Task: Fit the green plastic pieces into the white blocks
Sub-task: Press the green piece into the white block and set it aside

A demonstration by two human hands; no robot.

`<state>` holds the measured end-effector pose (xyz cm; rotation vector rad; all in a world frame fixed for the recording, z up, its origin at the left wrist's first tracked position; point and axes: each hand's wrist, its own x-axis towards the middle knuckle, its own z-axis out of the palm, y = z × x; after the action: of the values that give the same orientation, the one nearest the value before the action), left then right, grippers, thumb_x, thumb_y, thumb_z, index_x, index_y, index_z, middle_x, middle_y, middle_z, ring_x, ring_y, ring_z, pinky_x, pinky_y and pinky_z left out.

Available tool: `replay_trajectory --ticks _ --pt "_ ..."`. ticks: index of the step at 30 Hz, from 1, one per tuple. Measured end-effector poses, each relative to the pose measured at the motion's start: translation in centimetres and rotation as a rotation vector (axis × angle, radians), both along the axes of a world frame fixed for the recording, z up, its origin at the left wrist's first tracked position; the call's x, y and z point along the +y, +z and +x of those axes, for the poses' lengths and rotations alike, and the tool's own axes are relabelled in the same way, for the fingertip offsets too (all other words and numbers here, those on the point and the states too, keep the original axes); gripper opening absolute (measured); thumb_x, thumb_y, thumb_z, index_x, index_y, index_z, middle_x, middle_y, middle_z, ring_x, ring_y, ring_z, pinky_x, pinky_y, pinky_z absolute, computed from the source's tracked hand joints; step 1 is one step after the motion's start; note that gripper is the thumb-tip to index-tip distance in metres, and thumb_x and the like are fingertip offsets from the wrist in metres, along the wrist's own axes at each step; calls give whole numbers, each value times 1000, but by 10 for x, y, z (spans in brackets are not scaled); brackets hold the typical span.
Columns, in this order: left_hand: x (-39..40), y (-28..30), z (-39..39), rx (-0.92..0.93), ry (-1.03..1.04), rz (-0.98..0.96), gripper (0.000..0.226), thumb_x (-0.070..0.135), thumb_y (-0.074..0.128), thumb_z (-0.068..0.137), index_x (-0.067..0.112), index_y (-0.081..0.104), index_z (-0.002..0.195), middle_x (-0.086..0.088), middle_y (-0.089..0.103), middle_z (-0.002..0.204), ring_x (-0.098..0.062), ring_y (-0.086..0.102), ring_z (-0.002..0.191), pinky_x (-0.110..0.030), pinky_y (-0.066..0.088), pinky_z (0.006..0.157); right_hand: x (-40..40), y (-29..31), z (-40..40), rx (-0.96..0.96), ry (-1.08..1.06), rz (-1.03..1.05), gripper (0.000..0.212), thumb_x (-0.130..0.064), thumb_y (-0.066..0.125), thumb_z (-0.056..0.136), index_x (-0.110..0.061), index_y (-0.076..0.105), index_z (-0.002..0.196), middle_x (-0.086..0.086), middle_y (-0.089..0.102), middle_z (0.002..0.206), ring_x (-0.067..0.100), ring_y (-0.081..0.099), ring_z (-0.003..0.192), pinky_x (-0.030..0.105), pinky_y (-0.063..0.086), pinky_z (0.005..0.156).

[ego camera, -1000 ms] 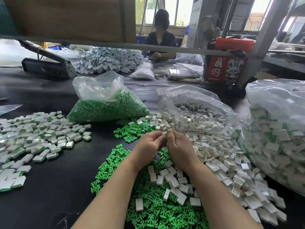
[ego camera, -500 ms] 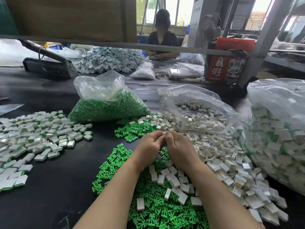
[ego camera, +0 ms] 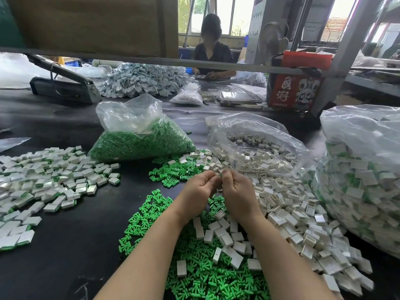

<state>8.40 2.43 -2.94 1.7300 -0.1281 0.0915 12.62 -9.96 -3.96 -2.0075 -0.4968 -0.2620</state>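
Both hands met above the middle of the counter, the left hand and the right hand curled fingertip to fingertip, pinching something small between them; a speck of green showed at the pinch, but whether a white block sat there too was too hidden to tell. Loose green pieces lay heaped under the wrists toward the near edge, loose white blocks spread off to the right, and the finished pile sat well apart near the left edge. The risk, as it looked: a piece pressed in crooked could jam or pop out of the fingers and vanish into the heap below, where one green bit is lost among many. Forearms hung just over the piles, so a dropped elbow could sweep parts toward the near edge. Room was tight to the right, with the open bag of blocks and the big bag crowding close; the bag of green pieces stood behind. Bare counter to the left gave the easiest path to the finished pile.
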Motion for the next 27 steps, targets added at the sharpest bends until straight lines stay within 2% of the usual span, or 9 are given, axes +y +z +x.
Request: replay_trajectory --ticks 3,7,9,12,15,18,22,25,27 --pt "1 0 1 -1 7 -5 21 15 45 104 11 58 88 6 56 70 -9 53 63 -28 45 45 3 3 -4 40 21 105 40 -21 39 104 -12 56 69 -2 54 60 22 53 60 43 45 59" --pt "8 -2 1 -7 27 26 24 16 48 103 14 58 81 3 52 70 -4 48 56 -19 41 50 -4 8 -2 113 17 296 40 -20 37 105 -18 47 65 -6 42 57 16 39 56 45 37 55" --pt "9 -2 2 -10 35 -13 23 19 50 102 9 62 85 -3 53 71 -11 48 62 -21 39 57 -6 10 -3 119 59 277 40 -19 40 104 -18 50 65 -6 46 58 15 42 57 44 38 59" --pt "10 -2 2 -27 17 -43 24 22 52 100 3 64 93 -10 53 77 -18 46 69 -25 41 62 -2 11 -5 133 121 275 35 -16 43 103 -10 61 74 4 63 68 22 61 68 45 50 67" --pt "13 -2 1 -51 -7 -20 29 28 52 100 2 62 92 -8 51 74 -16 44 65 -30 41 60 -3 12 -4 155 141 337 38 -14 43 103 -14 56 67 -6 54 59 15 50 60 40 42 60" --pt "15 -1 -1 -63 -35 1 26 32 50 99 13 57 82 4 46 67 -12 40 61 -32 40 59 -5 12 -3 179 132 373 40 -13 41 103 -16 46 63 -8 40 55 11 35 55 34 30 57" --pt "11 -1 0 -87 -47 25 25 25 46 103 22 52 78 9 44 66 -5 40 59 -19 39 55 -2 12 -4 172 125 330 41 -18 40 103 -18 44 63 -7 39 55 11 34 54 33 28 57" --pt "11 -1 -1 -84 -54 5 28 25 46 102 30 55 76 3 44 70 -1 42 58 -16 42 51 0 11 -5 164 163 310 39 -32 40 95 -26 50 58 -10 41 53 11 35 54 36 30 59" --pt "11 -1 -1 -82 -64 1 28 25 46 101 30 55 76 6 46 69 0 44 59 -15 42 50 1 9 -6 163 176 291 40 -36 39 93 -32 53 56 -11 41 52 11 36 55 38 31 60"
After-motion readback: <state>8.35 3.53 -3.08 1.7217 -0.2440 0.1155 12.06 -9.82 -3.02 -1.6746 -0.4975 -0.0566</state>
